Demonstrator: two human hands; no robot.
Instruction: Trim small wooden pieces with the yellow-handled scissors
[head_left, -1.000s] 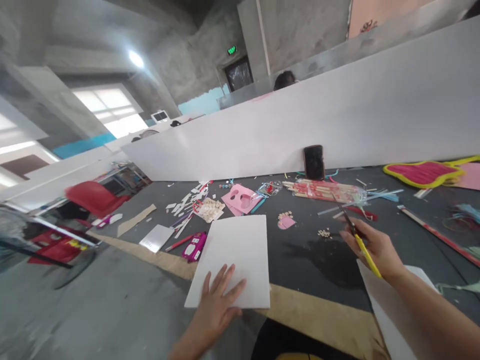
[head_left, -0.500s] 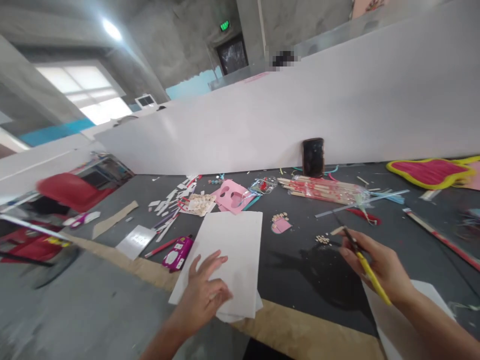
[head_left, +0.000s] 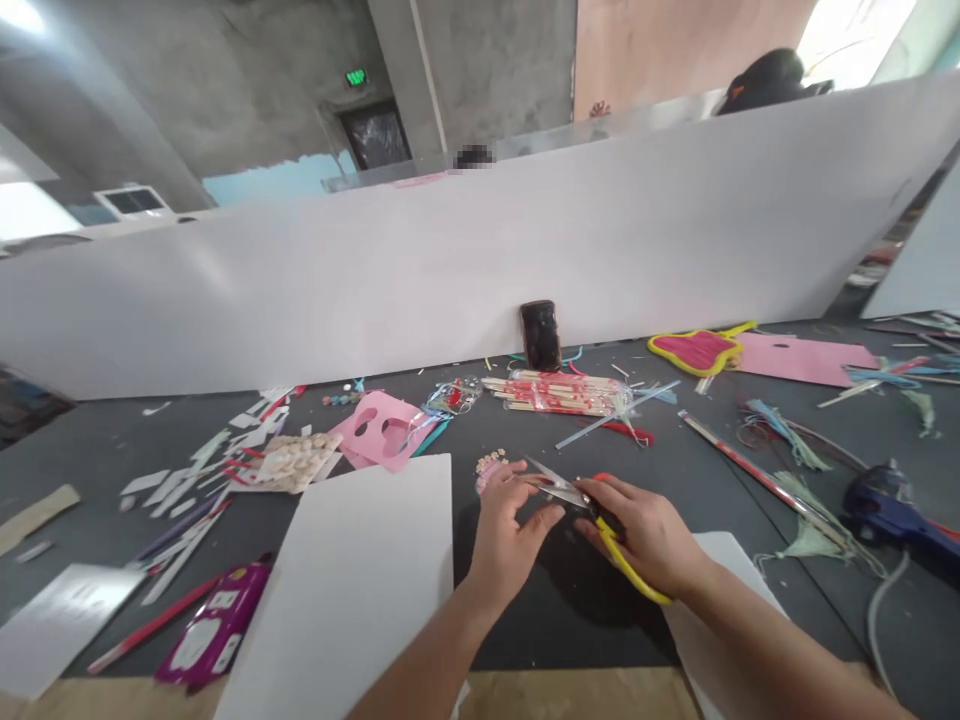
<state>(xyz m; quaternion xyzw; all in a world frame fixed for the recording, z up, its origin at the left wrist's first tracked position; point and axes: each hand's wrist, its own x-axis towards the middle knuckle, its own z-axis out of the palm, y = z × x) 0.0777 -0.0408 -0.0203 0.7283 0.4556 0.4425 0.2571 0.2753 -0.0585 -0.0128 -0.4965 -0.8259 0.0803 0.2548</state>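
My right hand (head_left: 649, 525) grips yellow-handled scissors (head_left: 628, 562), their blades spread and pointing left. Close to the blades, the thumb and fingers of my left hand (head_left: 504, 535) are curled together; whatever small piece they hold is too small to make out. Just behind the left fingertips lies a small pink piece (head_left: 491, 466) edged with pale beads, partly covered by that hand. Both hands are above the dark table (head_left: 574, 640). To the left of my left hand lies a white board or sheet (head_left: 367, 560).
A phone (head_left: 541, 335) leans on the white partition (head_left: 390, 310). Wrapped sticks (head_left: 559, 392) lie before it. To the left are pink cutouts (head_left: 384, 425), a bag of beads (head_left: 296, 460) and a purple packet (head_left: 217, 625). A blue glue gun (head_left: 900, 515) and tassels (head_left: 814, 520) are right.
My left hand has moved from above the white sheet to the scissor blades. The scissors have turned leftward and their blades are spread. My view has swung right, bringing in the glue gun.
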